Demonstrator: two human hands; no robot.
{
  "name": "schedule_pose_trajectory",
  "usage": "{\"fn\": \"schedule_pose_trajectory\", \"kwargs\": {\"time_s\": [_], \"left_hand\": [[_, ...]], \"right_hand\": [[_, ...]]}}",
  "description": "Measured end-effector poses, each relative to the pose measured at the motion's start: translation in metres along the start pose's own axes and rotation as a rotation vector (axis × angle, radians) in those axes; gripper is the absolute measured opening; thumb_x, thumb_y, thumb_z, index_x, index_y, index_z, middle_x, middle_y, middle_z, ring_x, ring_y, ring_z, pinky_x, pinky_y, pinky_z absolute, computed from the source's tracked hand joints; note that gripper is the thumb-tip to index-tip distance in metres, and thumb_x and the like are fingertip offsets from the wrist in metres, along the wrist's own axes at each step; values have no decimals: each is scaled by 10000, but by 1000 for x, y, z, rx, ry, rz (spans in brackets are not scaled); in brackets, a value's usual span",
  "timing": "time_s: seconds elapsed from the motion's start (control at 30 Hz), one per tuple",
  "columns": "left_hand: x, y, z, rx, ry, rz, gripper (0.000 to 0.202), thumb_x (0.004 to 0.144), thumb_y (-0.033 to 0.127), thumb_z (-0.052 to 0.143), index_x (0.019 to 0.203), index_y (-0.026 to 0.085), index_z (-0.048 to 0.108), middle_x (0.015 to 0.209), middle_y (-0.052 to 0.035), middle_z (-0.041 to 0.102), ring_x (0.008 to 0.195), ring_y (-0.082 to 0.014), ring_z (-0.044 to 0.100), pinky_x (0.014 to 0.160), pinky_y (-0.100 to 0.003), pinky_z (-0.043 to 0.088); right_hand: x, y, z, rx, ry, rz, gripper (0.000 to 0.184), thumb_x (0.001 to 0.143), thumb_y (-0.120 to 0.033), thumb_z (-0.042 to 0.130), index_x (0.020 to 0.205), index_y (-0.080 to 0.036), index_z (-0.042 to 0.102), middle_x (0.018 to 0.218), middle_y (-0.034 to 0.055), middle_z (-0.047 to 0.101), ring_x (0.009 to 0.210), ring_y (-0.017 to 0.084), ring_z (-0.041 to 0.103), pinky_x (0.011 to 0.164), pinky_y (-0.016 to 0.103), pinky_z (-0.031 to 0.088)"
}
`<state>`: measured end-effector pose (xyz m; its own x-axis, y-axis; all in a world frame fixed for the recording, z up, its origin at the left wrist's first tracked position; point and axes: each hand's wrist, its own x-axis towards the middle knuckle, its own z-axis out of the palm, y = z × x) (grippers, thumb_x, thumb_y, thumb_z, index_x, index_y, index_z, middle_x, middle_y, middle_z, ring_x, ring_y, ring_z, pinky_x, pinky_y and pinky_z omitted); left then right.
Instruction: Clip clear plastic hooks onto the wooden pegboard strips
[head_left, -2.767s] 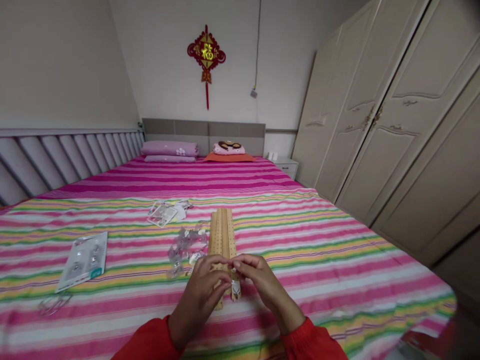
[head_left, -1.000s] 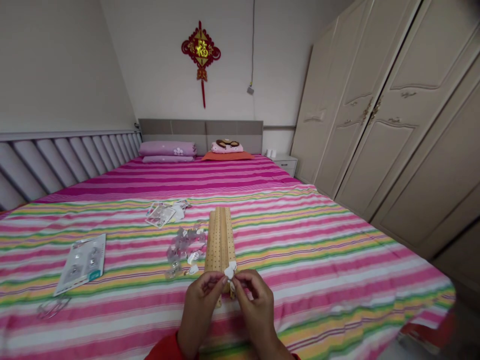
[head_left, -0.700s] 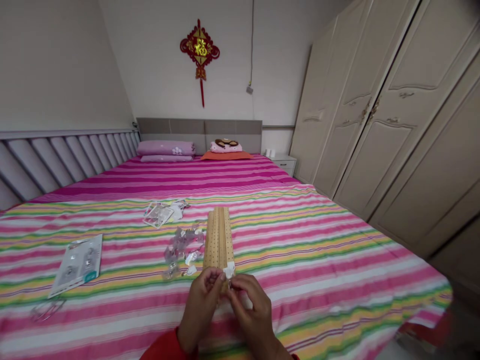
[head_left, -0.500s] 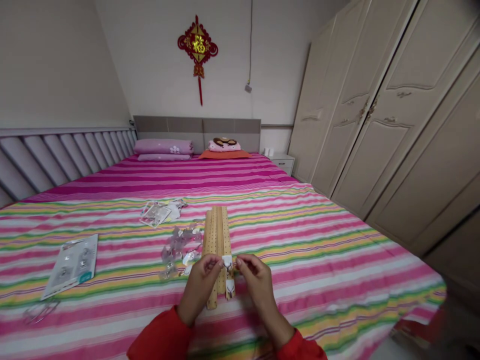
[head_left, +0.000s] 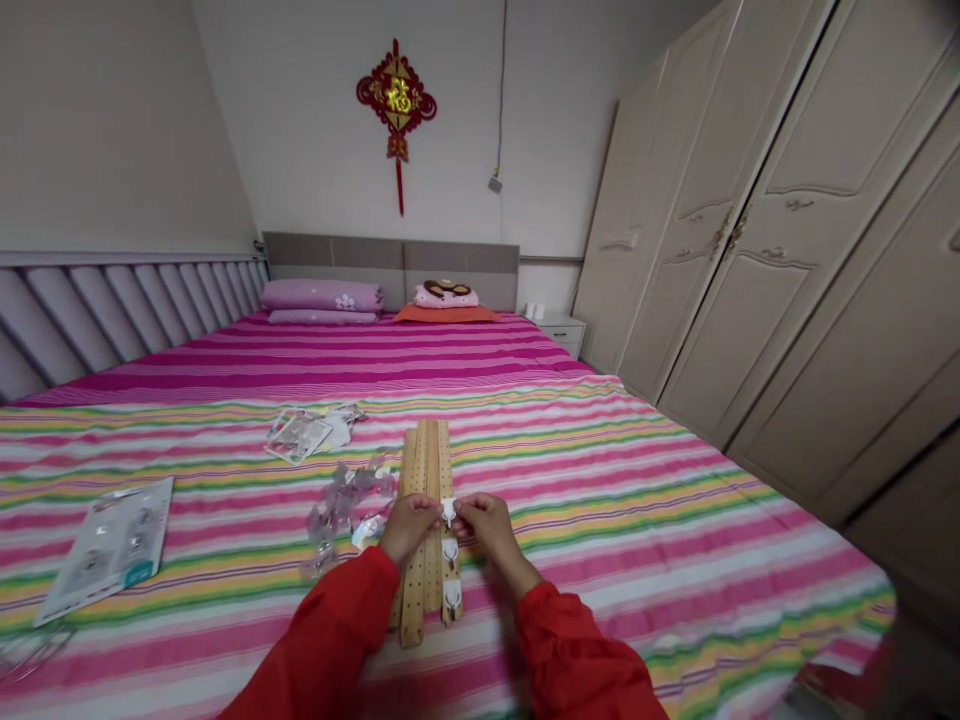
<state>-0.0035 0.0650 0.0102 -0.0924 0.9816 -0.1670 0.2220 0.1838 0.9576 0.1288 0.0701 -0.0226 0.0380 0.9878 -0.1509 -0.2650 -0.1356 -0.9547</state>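
Note:
Three perforated wooden slats (head_left: pixel 421 470) lie side by side on the striped bed (head_left: pixel 637 500), running away from me. My left hand (head_left: pixel 407 524) and my right hand (head_left: pixel 482 522) pinch a small white adhesive hook (head_left: pixel 448 512) against the right slat. Two more white hooks (head_left: pixel 451 572) sit on the same slat nearer to me. Both arms wear red sleeves.
A heap of clear plastic pieces (head_left: pixel 341 508) lies left of the slats. An opened hook packet (head_left: pixel 302 434) is further back, a card of hooks (head_left: pixel 109 545) at far left. Pillows (head_left: pixel 321 296) lie at the headboard; wardrobe doors (head_left: pixel 757 250) line the right wall.
Both hands have moved away from me along the slat and now press a third hook onto it. Earlier they worked nearer the slat's close end.

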Motion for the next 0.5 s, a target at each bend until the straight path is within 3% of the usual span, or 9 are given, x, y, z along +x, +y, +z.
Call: {"fn": "schedule_pose_trajectory", "kwargs": {"time_s": [0.33,0.5], "left_hand": [[30,-27,11,184,23,-72,156,645,171,584,499,164,529,398,40,506,384,-84,413,460,-215,333],[35,-30,11,312,30,-53,122,649,135,559,530,163,569,446,10,569,457,-117,521,510,-226,383]], "right_hand": [[22,27,-1,-39,58,25,154,542,-242,672,484,-170,549,349,-33,548,315,93,477,339,191,376],[27,33,0,-60,85,37,148,551,-226,649,468,-177,536,317,-47,513,282,84,434,313,188,350]]}}
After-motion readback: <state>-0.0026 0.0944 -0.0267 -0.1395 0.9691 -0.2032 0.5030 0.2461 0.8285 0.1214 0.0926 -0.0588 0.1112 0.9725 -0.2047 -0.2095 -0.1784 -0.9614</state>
